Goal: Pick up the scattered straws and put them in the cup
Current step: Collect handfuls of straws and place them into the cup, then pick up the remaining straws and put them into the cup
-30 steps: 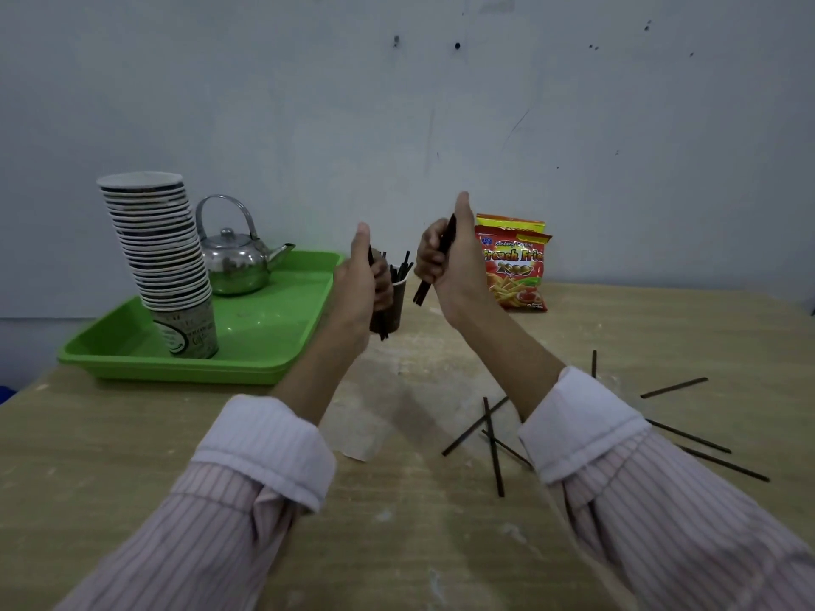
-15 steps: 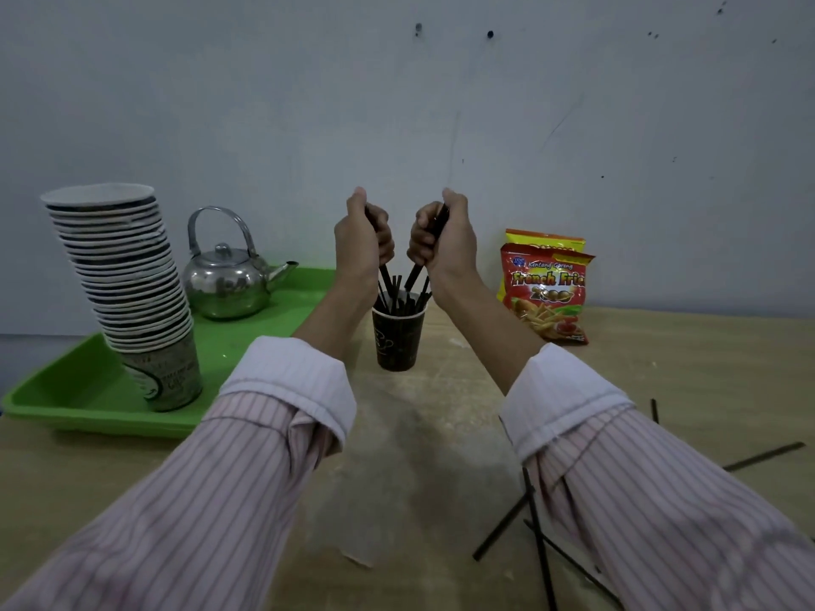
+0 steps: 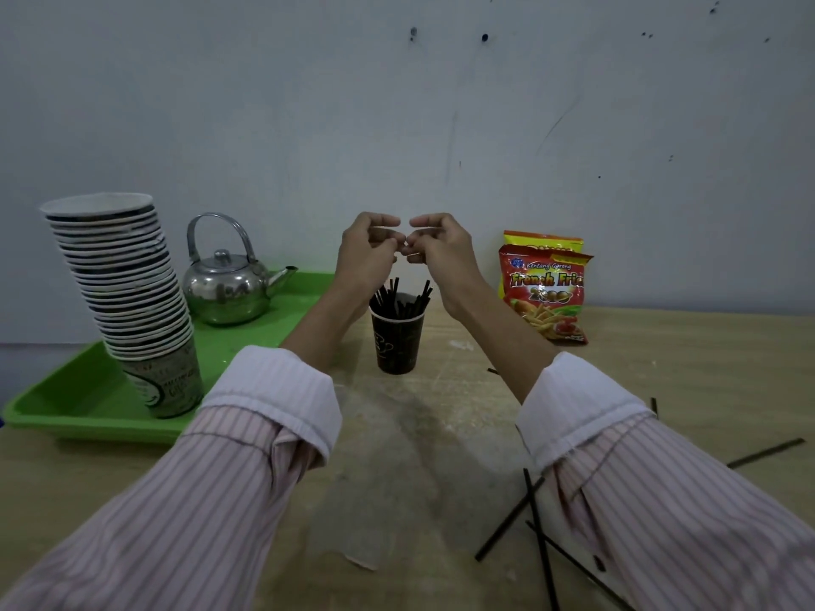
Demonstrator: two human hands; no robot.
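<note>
Cup [image 3: 397,341]: dark, upright on the counter [image 3: 661,359], mid-scene, with a bundle of black straws [image 3: 403,297] standing in it and fanning past the rim.
Loose straws [image 3: 536,535]: several lie crossed on the counter at my near right, partly under my right sleeve [image 3: 661,500]; another [image 3: 765,452] lies farther right. Task judged part done.
Left grip [image 3: 366,253]: above the cup, fingers loosely curled, nothing in it.
Right grip [image 3: 441,251]: beside the left, fingertips almost meeting it, likewise empty.
Surroundings: green tray [image 3: 79,403] to the left carrying a tall cup stack [image 3: 128,293] and a kettle [image 3: 225,280]; snack bag [image 3: 547,288] against the wall to the right.
Risk one: the light, narrow cup could tip if my wrists drop onto the straw tops as I draw back.
Risk two: my right sleeve could drag the crossed straws off the near edge.
Risk three: thin straws lying flat resist pinching; a rushed grab may scatter them.
</note>
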